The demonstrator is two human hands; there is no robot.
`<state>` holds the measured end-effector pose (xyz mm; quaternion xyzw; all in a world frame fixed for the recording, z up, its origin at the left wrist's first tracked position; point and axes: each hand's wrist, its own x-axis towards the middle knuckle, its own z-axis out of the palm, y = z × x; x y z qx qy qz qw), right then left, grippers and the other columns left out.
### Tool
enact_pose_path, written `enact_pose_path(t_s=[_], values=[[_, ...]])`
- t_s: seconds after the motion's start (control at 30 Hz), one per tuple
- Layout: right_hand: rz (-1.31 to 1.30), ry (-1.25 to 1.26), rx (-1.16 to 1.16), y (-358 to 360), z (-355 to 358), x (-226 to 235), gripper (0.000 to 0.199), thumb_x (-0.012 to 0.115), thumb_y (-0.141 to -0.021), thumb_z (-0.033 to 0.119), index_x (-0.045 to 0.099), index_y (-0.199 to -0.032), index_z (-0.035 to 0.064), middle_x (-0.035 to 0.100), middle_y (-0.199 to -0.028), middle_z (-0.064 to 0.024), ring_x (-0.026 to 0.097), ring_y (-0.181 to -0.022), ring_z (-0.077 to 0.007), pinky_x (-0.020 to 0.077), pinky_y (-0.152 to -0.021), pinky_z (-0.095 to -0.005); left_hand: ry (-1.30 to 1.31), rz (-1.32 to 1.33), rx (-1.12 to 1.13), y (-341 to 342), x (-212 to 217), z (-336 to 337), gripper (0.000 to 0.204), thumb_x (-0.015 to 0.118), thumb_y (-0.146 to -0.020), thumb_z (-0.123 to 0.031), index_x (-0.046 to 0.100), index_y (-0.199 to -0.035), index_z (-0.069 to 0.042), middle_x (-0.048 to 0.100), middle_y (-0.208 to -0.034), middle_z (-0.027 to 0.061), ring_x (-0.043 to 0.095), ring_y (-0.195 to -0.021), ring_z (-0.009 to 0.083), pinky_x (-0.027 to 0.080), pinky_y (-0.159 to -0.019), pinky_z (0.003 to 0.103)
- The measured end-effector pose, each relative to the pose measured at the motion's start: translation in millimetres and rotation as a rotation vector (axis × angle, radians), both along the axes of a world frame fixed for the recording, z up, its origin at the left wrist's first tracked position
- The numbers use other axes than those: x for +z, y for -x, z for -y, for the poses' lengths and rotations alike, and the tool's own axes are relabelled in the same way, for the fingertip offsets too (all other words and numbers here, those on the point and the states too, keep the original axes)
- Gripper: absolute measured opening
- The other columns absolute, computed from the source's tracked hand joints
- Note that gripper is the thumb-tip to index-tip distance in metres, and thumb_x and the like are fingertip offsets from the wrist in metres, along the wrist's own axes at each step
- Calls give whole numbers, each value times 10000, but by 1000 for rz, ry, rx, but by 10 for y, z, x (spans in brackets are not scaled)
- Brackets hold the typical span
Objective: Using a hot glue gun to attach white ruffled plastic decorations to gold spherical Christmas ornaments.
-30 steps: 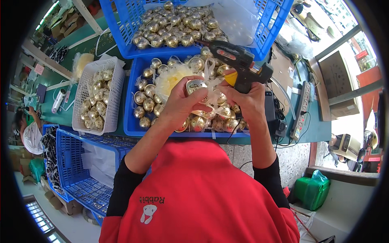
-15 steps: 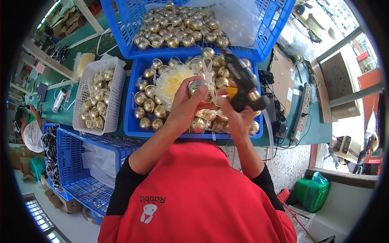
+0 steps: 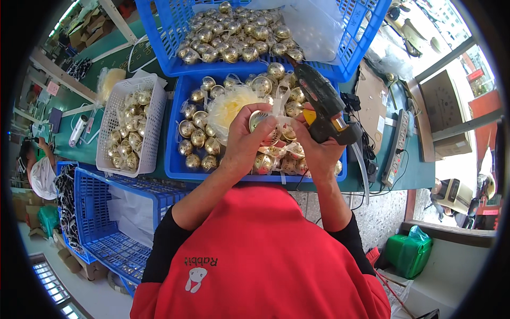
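My left hand [image 3: 245, 139] grips a gold ball ornament [image 3: 260, 121] with a white ribbon [image 3: 280, 104], held over a blue tray [image 3: 178, 169]. My right hand [image 3: 314, 150] is closed around a black hot glue gun [image 3: 322, 104] with an orange trigger; its nozzle points up and away, just right of the ornament. Both hands are close together above several gold balls [image 3: 197, 137] and a bundle of pale yellow strands [image 3: 229, 105] lying in the tray.
A blue basket [image 3: 159, 42] behind holds more gold balls and a clear plastic bag [image 3: 313, 24]. A white basket [image 3: 111, 127] of balls stands left. An empty blue crate [image 3: 101, 223] sits lower left. A power strip [image 3: 397, 146] and cables lie right. Another person [image 3: 37, 170] is at the far left.
The glue gun has swung from lying level to the right of the ornament to a more upright tilt, and both hands have drawn closer together and nearer to me.
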<state>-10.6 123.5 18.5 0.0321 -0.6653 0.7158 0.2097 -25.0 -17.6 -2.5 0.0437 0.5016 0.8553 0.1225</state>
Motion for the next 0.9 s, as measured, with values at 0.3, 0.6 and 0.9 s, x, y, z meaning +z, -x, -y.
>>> enact_pose_path(t_s=[0.3, 0.6, 0.9], values=[[62, -6, 8, -64, 38, -43, 357, 674, -700, -50, 569, -1037, 2, 617, -765, -34, 567, -652, -66, 458, -566, -178, -232, 149, -74, -14, 22, 18, 397, 528, -844, -221, 406, -1141, 12, 531, -1084, 148, 580, -922, 216, 542, -717, 375], [70, 9, 33, -176, 53, -90, 359, 649, -698, -80, 569, -1039, 3, 613, -763, -43, 567, -646, -71, 459, -545, -183, -256, 199, -60, -10, -82, -2, 399, 492, -780, -164, 408, -1125, 20, 539, -1046, 146, 583, -912, 229, 548, -701, 388], [118, -3, -16, -95, 21, -231, 349, 663, -693, -70, 578, -1025, 1, 622, -773, -49, 575, -634, -73, 460, -526, -183, -304, 285, 16, -55, -27, -81, 290, 486, -787, -127, 436, -1050, -16, 567, -910, 119, 601, -741, 180, 548, -544, 339]])
